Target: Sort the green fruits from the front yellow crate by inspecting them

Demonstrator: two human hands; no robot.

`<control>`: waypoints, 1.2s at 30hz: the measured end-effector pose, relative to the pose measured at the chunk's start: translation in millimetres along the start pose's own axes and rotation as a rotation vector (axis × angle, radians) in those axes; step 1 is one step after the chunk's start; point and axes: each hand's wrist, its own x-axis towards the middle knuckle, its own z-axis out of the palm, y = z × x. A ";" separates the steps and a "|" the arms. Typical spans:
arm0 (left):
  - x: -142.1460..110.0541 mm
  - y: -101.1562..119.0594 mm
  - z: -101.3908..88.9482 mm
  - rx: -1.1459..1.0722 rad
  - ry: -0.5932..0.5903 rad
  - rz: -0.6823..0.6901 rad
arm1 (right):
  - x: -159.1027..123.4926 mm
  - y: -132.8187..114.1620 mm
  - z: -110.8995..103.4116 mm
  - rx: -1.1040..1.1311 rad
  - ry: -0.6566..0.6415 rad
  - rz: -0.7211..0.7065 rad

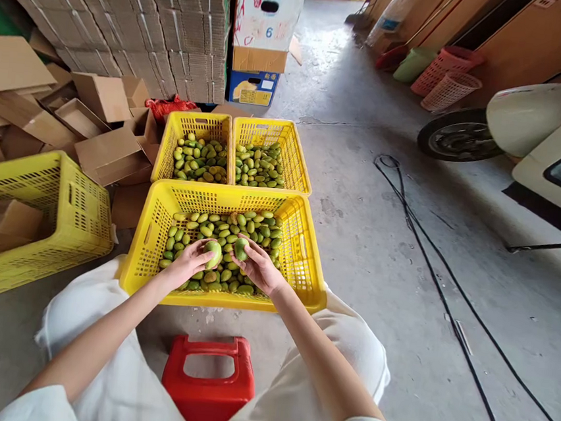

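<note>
My left hand (189,262) is closed round a light green mango (213,253), its fingers along the fruit's left side. In my right hand (263,272), the fingertips grip a darker green mango (241,249). The two fruits are held a short gap apart, above a large yellow crate (311,286) between my knees. Many loose green mangoes (258,235) with some yellowish ones cover the crate's floor. Behind it, two smaller yellow crates stand side by side: the left crate (168,140) and the right crate (299,159), both holding more mangoes.
A red plastic stool (208,389) shows between my legs. At left are a yellow crate (86,218) with cardboard inside and a heap of cardboard boxes (103,147). Bundled cardboard (144,25) stands behind. Black cables (433,271) cross the floor at right, near a vehicle (531,129).
</note>
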 end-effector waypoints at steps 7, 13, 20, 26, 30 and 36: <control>-1.1 0.1 1.1 -0.002 0.028 0.016 | -1.4 0.3 3.0 -0.025 0.060 -0.009; 2.5 -1.0 -1.0 -0.006 0.099 0.039 | 0.3 -2.0 3.9 -0.104 0.107 -0.035; 2.7 2.0 -2.6 0.032 -0.020 0.058 | 0.9 -4.5 4.2 -0.136 0.139 -0.050; -1.8 5.0 3.2 -0.009 0.056 0.036 | -1.3 -3.5 3.3 -0.144 0.089 0.021; -2.1 6.7 4.9 -0.129 0.092 -0.030 | -0.3 -6.0 -1.1 -0.077 0.097 0.043; -4.9 11.7 3.5 -0.069 0.026 0.008 | 1.2 -7.8 0.3 -0.014 0.115 -0.042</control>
